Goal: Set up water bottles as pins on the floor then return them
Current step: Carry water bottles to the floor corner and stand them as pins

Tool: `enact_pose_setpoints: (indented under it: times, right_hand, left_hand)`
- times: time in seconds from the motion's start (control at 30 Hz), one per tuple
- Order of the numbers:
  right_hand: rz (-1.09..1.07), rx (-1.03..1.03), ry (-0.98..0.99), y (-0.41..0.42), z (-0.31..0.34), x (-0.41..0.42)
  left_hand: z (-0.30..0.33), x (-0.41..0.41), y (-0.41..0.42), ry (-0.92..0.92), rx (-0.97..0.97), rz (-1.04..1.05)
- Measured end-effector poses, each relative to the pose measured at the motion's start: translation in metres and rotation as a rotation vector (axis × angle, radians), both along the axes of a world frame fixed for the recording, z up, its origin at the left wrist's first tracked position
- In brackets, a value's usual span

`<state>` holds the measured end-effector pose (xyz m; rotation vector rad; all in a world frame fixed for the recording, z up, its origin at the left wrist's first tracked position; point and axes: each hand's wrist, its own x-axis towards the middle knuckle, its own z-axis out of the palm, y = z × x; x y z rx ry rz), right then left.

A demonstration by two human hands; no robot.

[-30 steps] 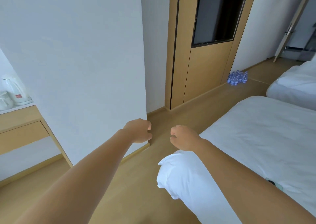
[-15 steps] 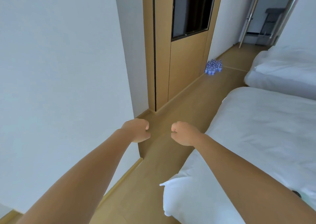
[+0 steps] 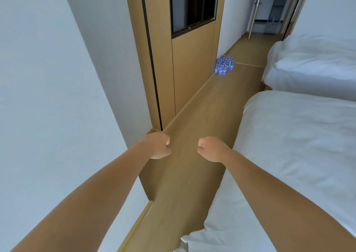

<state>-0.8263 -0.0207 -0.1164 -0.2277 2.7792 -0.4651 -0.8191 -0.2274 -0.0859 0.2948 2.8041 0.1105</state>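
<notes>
Your left hand (image 3: 158,145) and right hand (image 3: 211,148) are curled into empty fists at frame centre; the water bottles (image 3: 224,65) stand clustered on the floor (image 3: 192,155), upper centre, beside the wooden panel (image 3: 192,68).

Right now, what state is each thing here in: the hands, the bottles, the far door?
left hand: fingers curled, holding nothing
right hand: fingers curled, holding nothing
water bottles: upright, clustered on the floor by the wooden wall panel
far door: open
near bed: made, white cover
</notes>
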Motion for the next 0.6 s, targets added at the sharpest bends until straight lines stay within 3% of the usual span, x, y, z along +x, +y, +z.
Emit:
enact_pose_setpoints:
  times: [0.17,0.6]
  right_hand:
    - [-0.011,0.024,-0.037,0.013,0.003,-0.100]
    - [-0.141,-0.038,-0.064,0.048,-0.013,-0.273]
  left_hand:
    - [0.004,-0.114,0.023,-0.033,-0.026,-0.082]
    - [-0.018,-0.329,0.077,-0.157,0.169,-0.137]
